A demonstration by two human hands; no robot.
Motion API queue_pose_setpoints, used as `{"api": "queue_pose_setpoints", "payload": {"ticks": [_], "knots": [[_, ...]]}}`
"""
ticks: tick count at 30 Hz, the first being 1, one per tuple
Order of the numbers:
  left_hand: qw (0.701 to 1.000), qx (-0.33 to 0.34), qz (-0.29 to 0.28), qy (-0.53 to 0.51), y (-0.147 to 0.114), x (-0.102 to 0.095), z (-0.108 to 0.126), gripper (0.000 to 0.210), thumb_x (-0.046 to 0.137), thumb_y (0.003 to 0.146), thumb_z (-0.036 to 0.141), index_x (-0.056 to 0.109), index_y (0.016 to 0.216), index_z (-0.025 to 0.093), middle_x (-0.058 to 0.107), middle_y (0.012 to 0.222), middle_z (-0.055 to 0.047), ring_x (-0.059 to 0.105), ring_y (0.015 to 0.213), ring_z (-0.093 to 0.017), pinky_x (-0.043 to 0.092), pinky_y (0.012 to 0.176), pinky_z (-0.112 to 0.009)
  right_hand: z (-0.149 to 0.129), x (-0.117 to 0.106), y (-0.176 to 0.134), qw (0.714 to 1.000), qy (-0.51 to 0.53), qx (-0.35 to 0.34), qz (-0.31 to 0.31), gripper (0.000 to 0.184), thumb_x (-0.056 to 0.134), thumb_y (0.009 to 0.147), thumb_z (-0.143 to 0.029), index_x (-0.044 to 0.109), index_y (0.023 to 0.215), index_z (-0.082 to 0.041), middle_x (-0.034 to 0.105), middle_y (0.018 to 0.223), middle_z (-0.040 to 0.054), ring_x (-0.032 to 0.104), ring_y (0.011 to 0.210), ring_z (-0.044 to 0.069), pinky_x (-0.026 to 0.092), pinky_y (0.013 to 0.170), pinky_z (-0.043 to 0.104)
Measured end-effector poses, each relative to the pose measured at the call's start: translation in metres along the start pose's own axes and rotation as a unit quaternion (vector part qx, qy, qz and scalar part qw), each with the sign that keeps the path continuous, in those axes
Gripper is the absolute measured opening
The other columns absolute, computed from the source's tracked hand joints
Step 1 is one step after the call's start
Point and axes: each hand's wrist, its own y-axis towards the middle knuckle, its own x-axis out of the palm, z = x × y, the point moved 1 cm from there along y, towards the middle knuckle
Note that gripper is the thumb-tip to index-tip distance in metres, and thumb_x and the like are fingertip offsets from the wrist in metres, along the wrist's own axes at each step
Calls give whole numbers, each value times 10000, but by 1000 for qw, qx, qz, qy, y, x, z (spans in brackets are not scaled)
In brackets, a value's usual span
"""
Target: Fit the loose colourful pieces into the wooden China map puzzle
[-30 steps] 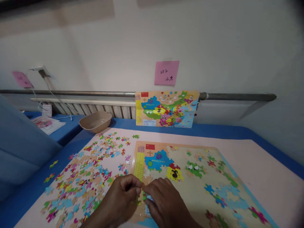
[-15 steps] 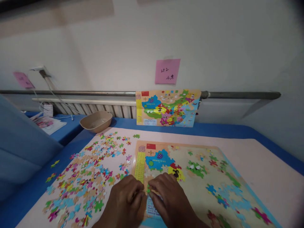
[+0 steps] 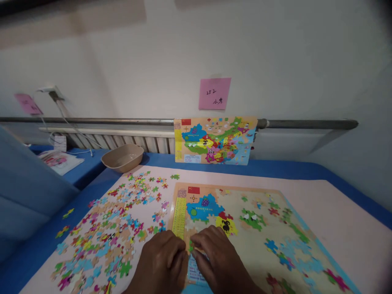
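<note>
Both my hands work low over the partly assembled jigsaw puzzle (image 3: 246, 249), side by side near its lower left. My right hand (image 3: 219, 257) is closed, its thumb and fingertips around a green puzzle piece (image 3: 191, 245). My left hand (image 3: 162, 261) is curled just left of it, fingertips hidden, by the yellow strip (image 3: 179, 218) of the puzzle; what it holds, if anything, does not show. Above the hands, the blue section (image 3: 203, 208) with grapes is joined, with a yellow patch (image 3: 226, 224) bearing a black ram to its right.
Many loose puzzle pieces (image 3: 104, 237) cover the pink sheet (image 3: 312, 196) on the left. A beige basin (image 3: 122, 158) stands at the back left. A printed picture map (image 3: 216, 141) leans by the wall below a pink note (image 3: 214, 94). Loose clusters lie on the board's right side.
The camera view has shifted slightly. Both hands stay at the same spot on the board, with only small finger movement; the green piece remains at the right fingertips.
</note>
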Motion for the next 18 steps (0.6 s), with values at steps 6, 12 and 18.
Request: {"api": "queue_pose_setpoints", "payload": {"ticks": [6, 12, 18], "knots": [[1000, 14, 17, -2, 1, 1, -1, 170, 535, 902, 134, 571, 762, 225, 604, 711, -11, 580, 665, -145, 381, 624, -293, 0, 3, -2, 1000, 2, -8, -1, 174, 566, 958, -71, 562, 1047, -220, 647, 920, 37, 536, 852, 238, 356, 762, 350], [1000, 15, 5, 18, 2, 2, -1, 147, 565, 873, 147, 568, 748, 226, 602, 709, -17, 582, 656, -148, 381, 615, -301, -1, 0, -2, 1000, -8, 10, -12, 159, 605, 946, -96, 591, 1045, -220, 657, 923, 36, 544, 849, 240, 364, 759, 360], [997, 14, -43, 56, 4, -4, -7, 192, 498, 935, 136, 623, 810, 210, 638, 778, -49, 612, 722, -173, 406, 663, -309, 1, -2, -13, 999, -40, -31, -10, 145, 605, 967, -176, 643, 1106, -194, 695, 950, 83, 584, 850, 267, 443, 763, 415]]}}
